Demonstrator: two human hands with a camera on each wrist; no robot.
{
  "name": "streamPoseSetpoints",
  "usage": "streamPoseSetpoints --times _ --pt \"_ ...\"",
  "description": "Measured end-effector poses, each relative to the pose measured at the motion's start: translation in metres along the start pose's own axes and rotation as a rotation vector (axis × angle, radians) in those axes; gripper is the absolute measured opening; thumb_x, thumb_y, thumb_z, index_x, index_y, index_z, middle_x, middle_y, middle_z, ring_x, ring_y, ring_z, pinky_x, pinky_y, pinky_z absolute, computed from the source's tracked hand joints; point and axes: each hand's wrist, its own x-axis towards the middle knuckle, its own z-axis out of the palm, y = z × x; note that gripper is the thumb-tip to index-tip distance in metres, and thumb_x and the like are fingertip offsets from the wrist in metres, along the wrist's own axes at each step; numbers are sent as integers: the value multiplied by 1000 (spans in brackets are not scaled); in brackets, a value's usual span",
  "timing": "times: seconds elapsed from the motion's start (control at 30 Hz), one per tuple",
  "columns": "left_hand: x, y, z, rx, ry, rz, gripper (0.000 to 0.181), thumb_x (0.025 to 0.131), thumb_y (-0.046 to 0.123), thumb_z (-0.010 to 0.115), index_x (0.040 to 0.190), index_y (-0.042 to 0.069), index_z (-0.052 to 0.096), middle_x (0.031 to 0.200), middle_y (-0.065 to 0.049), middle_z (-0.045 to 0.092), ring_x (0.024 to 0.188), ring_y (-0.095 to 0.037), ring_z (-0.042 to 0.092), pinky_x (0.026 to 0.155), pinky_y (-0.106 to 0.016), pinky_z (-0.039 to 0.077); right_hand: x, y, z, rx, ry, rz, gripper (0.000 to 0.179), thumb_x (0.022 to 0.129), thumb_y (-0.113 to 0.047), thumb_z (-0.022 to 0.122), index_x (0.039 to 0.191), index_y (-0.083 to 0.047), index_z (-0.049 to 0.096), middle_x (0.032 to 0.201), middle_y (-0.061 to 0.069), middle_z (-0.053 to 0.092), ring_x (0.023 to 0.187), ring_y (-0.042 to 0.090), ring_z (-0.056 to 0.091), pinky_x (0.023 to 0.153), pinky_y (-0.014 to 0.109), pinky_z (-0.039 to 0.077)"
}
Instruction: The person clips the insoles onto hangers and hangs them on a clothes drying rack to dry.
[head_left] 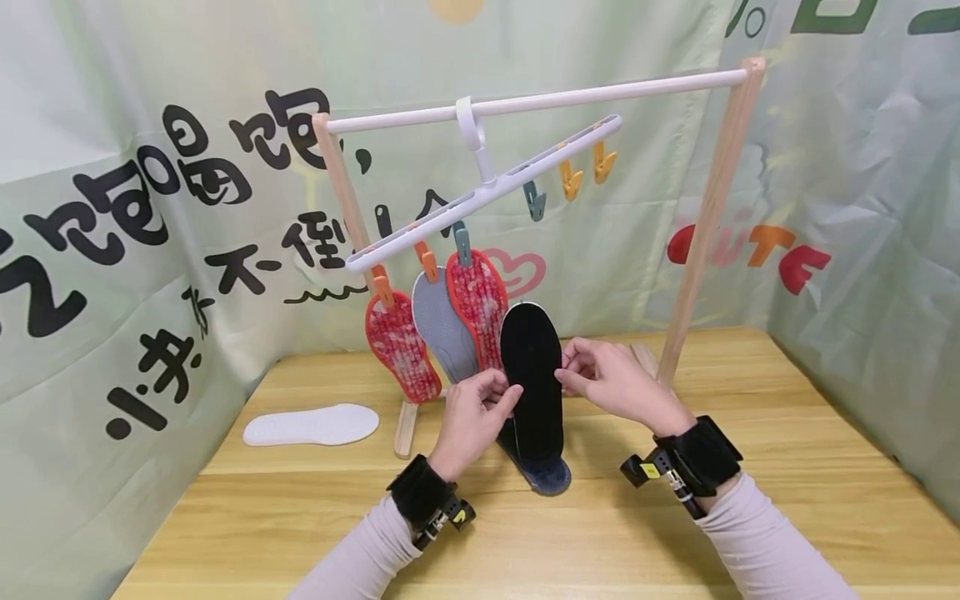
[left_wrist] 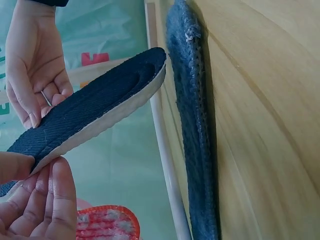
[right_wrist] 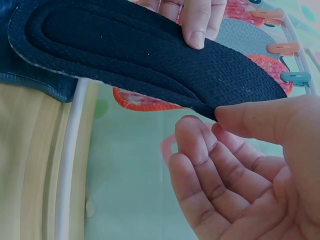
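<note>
2 grips (head_left: 474, 414) (head_left: 624, 381) pinch black insole (head_left: 532, 379); backdrop (head_left: 615, 275) reads "CUTE" (head_left: 765, 239).

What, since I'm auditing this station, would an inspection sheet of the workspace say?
Surface: wood-grain table, with a wooden-posted rack standing on it.
Job's things: black insole, held up; two red insoles and a grey insole clipped to a white hanger, which slants in the head view; a blue-grey clip and two yellow clips hold nothing.
Clutter: nothing seen beyond a white insole and a dark blue insole on the table.
Grips: left grip and right grip pinch opposite edges of the black insole.
Cables: nothing seen.
Surroundings: pale green fabric printed with lettering.
</note>
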Motion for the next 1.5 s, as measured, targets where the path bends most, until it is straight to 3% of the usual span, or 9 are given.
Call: streamPoseSetpoints --times 0.2,0.33,0.57,0.77,1.0,1.5 --pt "1 -1 -1 -29 -8 -2 16 100 13 78 87 7 71 80 -8 77 64 -16 76 63 -19 60 2 0 -6 -125 40 26 11 103 -22 73 100 -13 68 86 -1 77 71 6 64 67 25 47" --pt "4 0 -2 -44 -16 -13 15 100 12 77 88 6 72 81 -10 78 65 -18 76 63 -19 60 8 -2 -14 -162 78 27 11 104 -25 73 104 -15 72 91 -3 78 80 8 69 74 26 51" --pt "10 1 -6 -48 -16 -22 13 100 12 77 90 5 72 84 -11 76 67 -19 76 66 -21 62 24 -13 -33 -107 98 42 24 107 -22 68 124 -5 72 109 10 79 101 24 74 91 39 60" --pt "14 3 -8 -24 -17 -20 12 100 13 77 92 6 73 85 -10 78 66 -15 75 67 -21 61 38 -26 -50 -68 100 77 44 110 -27 63 147 -4 60 138 18 71 127 35 69 108 55 56" --pt "22 9 -10 -10 -3 -5 14 100 15 77 90 7 72 83 -9 78 65 -12 73 67 -21 60 57 -42 -65 -29 141 62 57 111 -31 61 159 -3 48 157 21 58 144 38 58 120 57 46" --pt "36 19 -13 71 22 34 15 100 20 78 92 8 74 85 -6 77 73 -7 68 72 -22 55 101 -71 -74 16 209 34 69 112 -35 57 167 -3 32 169 20 43 157 36 43 128 54 36"
